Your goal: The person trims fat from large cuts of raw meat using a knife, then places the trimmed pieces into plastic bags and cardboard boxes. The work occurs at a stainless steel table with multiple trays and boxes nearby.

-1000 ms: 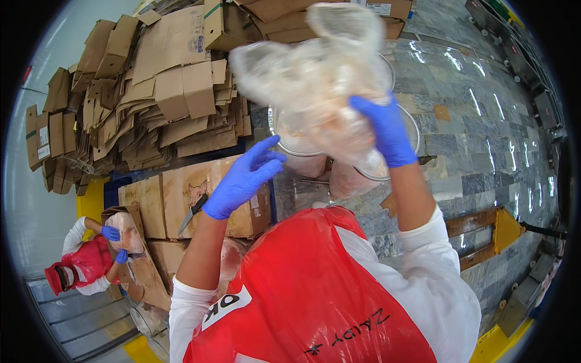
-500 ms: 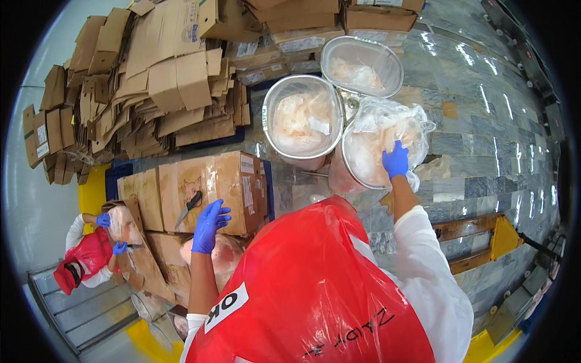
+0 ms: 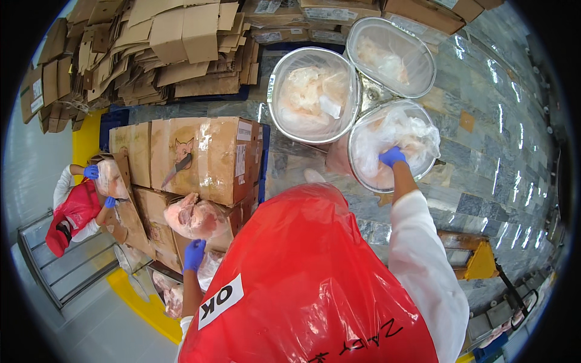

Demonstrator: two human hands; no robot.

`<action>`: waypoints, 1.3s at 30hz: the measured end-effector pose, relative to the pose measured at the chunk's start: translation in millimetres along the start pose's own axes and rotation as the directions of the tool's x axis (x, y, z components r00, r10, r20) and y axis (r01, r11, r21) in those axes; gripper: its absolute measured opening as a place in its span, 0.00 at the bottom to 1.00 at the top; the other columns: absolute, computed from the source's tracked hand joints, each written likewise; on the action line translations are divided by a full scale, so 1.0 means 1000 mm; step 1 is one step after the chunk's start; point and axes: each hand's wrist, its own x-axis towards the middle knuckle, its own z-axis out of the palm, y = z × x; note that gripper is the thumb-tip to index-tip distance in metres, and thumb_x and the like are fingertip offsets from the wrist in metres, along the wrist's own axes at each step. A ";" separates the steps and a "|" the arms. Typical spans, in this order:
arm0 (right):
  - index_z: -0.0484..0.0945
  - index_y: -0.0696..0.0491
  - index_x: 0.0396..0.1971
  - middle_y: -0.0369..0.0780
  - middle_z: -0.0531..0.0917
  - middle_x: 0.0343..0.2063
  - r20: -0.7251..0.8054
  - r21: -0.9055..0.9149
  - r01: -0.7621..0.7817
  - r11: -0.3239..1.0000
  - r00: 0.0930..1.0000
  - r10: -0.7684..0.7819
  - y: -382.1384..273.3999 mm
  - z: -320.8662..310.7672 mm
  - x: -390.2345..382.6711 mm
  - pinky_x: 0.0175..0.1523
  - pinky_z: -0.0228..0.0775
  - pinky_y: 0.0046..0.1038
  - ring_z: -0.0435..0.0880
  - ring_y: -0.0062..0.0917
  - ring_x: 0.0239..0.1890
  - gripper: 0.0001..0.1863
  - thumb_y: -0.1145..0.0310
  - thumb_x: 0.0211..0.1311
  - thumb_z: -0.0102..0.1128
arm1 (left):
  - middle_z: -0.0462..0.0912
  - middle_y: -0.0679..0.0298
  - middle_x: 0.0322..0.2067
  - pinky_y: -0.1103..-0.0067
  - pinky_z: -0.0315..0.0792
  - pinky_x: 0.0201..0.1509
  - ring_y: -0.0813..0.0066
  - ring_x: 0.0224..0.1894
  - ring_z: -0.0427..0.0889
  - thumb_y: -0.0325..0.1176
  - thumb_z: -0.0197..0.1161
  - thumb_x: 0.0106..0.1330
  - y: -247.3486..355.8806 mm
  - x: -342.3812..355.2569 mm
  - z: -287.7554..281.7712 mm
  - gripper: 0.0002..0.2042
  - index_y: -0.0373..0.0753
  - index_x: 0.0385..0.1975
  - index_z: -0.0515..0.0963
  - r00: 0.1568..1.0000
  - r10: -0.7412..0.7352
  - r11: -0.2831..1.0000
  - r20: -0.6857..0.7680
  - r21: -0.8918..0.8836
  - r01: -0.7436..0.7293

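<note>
My right hand [image 3: 392, 156], in a blue glove, reaches down into the near right lined bin [image 3: 353, 158] and touches the crumpled clear plastic film [image 3: 417, 134] there. Its fingertips are hidden against the film. Over by the boxes, my left hand [image 3: 194, 254], gloved in blue too, hovers just below a large pale pink piece of meat [image 3: 196, 216]. The fingers look loosely bent, with nothing visible between them. That meat lies in an opened cardboard box, beside the tall box [image 3: 209, 158] with a knife [image 3: 175, 173] on it.
Two more lined bins [image 3: 270, 91] [image 3: 434, 72] hold plastic film. Flattened cardboard [image 3: 181, 36] is piled at the far left. A co-worker [image 3: 82, 206] handles wrapped meat [image 3: 109, 178] at left. A yellow and orange pallet jack [image 3: 481, 260] stands on the right.
My right hand has pushed deeper into the bin, and the film has sunk inside the rim. My left hand has moved down and nearer me, uncovering the meat. The view has shifted.
</note>
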 end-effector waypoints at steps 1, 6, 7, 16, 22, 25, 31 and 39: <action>0.60 0.60 0.69 0.60 0.73 0.61 -0.022 -0.034 0.062 0.998 0.998 -0.062 -0.010 -0.022 -0.020 0.68 0.67 0.41 0.74 0.48 0.65 0.42 0.50 0.60 0.58 | 0.84 0.58 0.33 0.78 0.78 0.34 0.74 0.32 0.83 0.45 0.67 0.69 -0.021 -0.017 0.005 0.23 0.29 0.52 0.79 0.995 -0.098 0.991 0.016 -0.086 0.099; 0.78 0.60 0.53 0.59 0.80 0.51 -0.765 0.250 0.097 0.963 0.630 0.135 -0.020 -0.131 -0.139 0.61 0.71 0.45 0.81 0.51 0.54 0.36 0.43 0.58 0.62 | 0.83 0.61 0.30 0.78 0.75 0.29 0.76 0.27 0.81 0.46 0.66 0.69 -0.052 -0.058 0.018 0.22 0.32 0.51 0.80 0.962 -0.249 0.956 0.111 -0.131 0.262; 0.78 0.60 0.54 0.59 0.80 0.52 -0.854 0.313 0.147 0.938 0.476 0.211 -0.016 -0.141 -0.130 0.61 0.70 0.46 0.80 0.52 0.55 0.38 0.41 0.56 0.64 | 0.83 0.62 0.30 0.79 0.74 0.29 0.76 0.26 0.80 0.45 0.66 0.69 -0.054 -0.059 0.021 0.22 0.32 0.51 0.80 0.939 -0.311 0.932 0.147 -0.146 0.331; 0.53 0.44 0.76 0.59 0.48 0.74 -0.397 0.286 0.036 0.958 0.914 0.084 -0.080 -0.077 -0.096 0.71 0.45 0.67 0.45 0.54 0.77 0.57 0.28 0.51 0.62 | 0.83 0.61 0.37 0.78 0.76 0.39 0.77 0.35 0.80 0.42 0.64 0.71 0.024 -0.018 0.018 0.22 0.31 0.56 0.78 1.000 0.003 0.975 -0.017 -0.220 -0.007; 0.48 0.41 0.78 0.49 0.38 0.78 -0.109 -0.085 -0.109 0.990 0.989 0.100 -0.116 -0.049 -0.092 0.71 0.38 0.71 0.35 0.50 0.79 0.54 0.29 0.56 0.54 | 0.86 0.58 0.39 0.78 0.76 0.46 0.75 0.39 0.82 0.42 0.65 0.70 0.052 -0.062 0.017 0.24 0.31 0.58 0.76 0.997 0.047 0.990 -0.056 -0.129 -0.053; 0.51 0.40 0.77 0.45 0.39 0.78 0.004 -0.285 -0.144 0.947 0.988 0.152 -0.115 -0.028 -0.051 0.71 0.41 0.69 0.37 0.49 0.78 0.46 0.33 0.63 0.49 | 0.86 0.56 0.38 0.75 0.76 0.46 0.71 0.38 0.83 0.45 0.68 0.68 0.028 -0.083 0.018 0.25 0.32 0.57 0.78 0.996 -0.021 0.998 -0.085 -0.065 0.015; 0.65 0.42 0.68 0.42 0.61 0.70 0.096 -0.713 0.050 0.699 0.995 0.027 -0.068 0.021 0.053 0.69 0.55 0.58 0.59 0.44 0.70 0.31 0.45 0.69 0.47 | 0.87 0.54 0.38 0.74 0.77 0.45 0.70 0.38 0.83 0.46 0.69 0.66 -0.013 -0.147 0.018 0.24 0.34 0.55 0.80 0.966 -0.202 0.976 -0.164 -0.112 0.185; 0.79 0.56 0.57 0.50 0.81 0.57 -0.010 -0.602 0.322 0.731 0.912 -0.411 -0.051 -0.004 0.046 0.63 0.70 0.48 0.80 0.47 0.58 0.29 0.49 0.70 0.46 | 0.86 0.46 0.45 0.70 0.77 0.55 0.57 0.47 0.86 0.53 0.64 0.67 -0.097 -0.212 0.111 0.29 0.33 0.55 0.79 0.921 -0.356 0.920 -0.159 -0.233 0.316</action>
